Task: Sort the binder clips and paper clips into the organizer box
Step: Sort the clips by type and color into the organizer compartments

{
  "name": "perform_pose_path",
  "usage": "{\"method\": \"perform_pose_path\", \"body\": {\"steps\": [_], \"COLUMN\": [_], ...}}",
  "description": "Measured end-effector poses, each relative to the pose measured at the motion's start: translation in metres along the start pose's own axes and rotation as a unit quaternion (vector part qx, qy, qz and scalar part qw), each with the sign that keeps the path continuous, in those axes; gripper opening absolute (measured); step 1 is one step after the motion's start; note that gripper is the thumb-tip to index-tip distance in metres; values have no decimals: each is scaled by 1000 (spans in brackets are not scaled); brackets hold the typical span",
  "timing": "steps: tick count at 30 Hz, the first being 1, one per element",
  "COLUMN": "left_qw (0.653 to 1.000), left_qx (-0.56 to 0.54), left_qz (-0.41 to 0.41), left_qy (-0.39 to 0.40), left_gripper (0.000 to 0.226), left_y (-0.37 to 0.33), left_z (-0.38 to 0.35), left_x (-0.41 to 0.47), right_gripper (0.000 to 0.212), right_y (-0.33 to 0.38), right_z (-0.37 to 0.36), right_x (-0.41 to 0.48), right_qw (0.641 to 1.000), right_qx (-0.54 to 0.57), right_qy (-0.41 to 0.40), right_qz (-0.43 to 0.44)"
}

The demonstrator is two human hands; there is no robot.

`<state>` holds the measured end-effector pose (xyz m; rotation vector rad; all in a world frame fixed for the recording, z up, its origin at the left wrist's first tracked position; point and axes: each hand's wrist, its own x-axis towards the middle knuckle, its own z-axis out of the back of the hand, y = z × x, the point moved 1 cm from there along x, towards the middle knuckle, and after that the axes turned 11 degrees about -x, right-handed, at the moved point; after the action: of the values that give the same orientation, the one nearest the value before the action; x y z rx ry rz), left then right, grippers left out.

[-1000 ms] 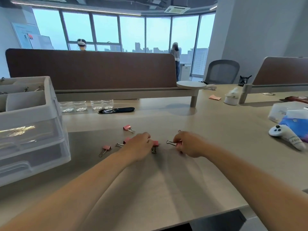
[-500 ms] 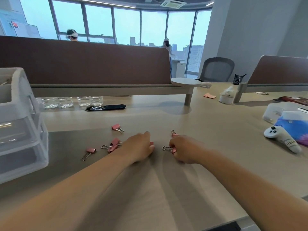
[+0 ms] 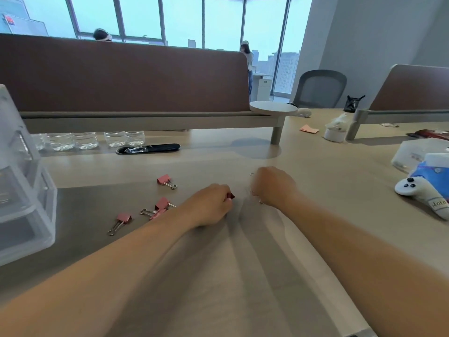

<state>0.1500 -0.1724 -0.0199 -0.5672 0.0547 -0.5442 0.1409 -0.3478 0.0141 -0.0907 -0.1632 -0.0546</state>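
Curled around a pink binder clip (image 3: 230,196), the left hand (image 3: 210,206) rests on the desk (image 3: 243,276) with only a corner of the clip peeking past its fingertips. The right hand (image 3: 273,186) is curled too, knuckles up, and I cannot tell what it grips, since its fingers are hidden and the hand is blurred. Half a second ago a wire handle poked out beside that hand and another pink clip lay just behind it. Now neither shows, and the hand has shifted forward over that spot, so it has probably gathered 1 or both. About 4 loose binder clips (image 3: 164,179) lie where they were, left of the left hand, 2 of them overlapping. Nothing has reached the organizer box (image 3: 26,190), which stands well apart at the left edge. Gathering looks under way, with every carry to the box still ahead.
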Motion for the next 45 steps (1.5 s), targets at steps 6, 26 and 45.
{"method": "perform_pose_path", "body": {"steps": [6, 26, 45], "left_qw": [1000, 995, 984], "left_qx": [-15, -60, -38], "left_qz": [9, 78, 156], "left_qy": [8, -7, -81], "left_gripper": [29, 10, 16], "left_y": [0, 15, 38], "left_z": [0, 44, 133], "left_x": [-5, -71, -166], "right_gripper": [18, 27, 14], "right_y": [17, 69, 169], "right_z": [-18, 10, 69], "right_x": [8, -38, -49], "right_qw": [999, 994, 980], "right_qx": [-29, -13, 68], "right_qy": [19, 79, 99], "right_qz": [19, 71, 156]}}
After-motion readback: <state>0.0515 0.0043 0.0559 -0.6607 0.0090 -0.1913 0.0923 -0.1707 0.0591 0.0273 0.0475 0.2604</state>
